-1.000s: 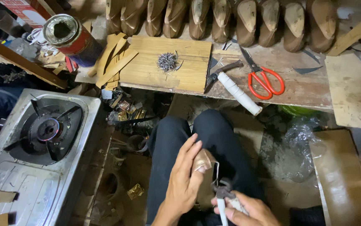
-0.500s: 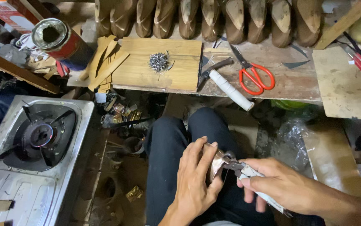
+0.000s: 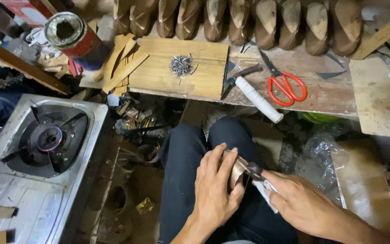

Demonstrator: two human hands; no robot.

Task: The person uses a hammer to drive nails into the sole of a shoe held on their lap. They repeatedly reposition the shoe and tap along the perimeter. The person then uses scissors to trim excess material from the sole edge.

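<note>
Beyond the pale wooden board [image 3: 177, 68] stand eight brown wooden shoe lasts [image 3: 267, 22], right of it one pair of orange-handled scissors [image 3: 285, 86], left one red tin can [image 3: 70, 38], below-left one single-burner steel gas stove [image 3: 46, 149].

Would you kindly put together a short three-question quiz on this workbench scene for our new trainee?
1. True or false: the red-handled scissors lie on the bench.
2. Which hand grips the white-handled tool? A) left B) right
3. Fill in: the pile of small nails sits on a ____ board.

Key: 1 true. 2 B; the right hand grips it while the left hand holds the brown shoe piece on the lap. 3 wooden.
</note>
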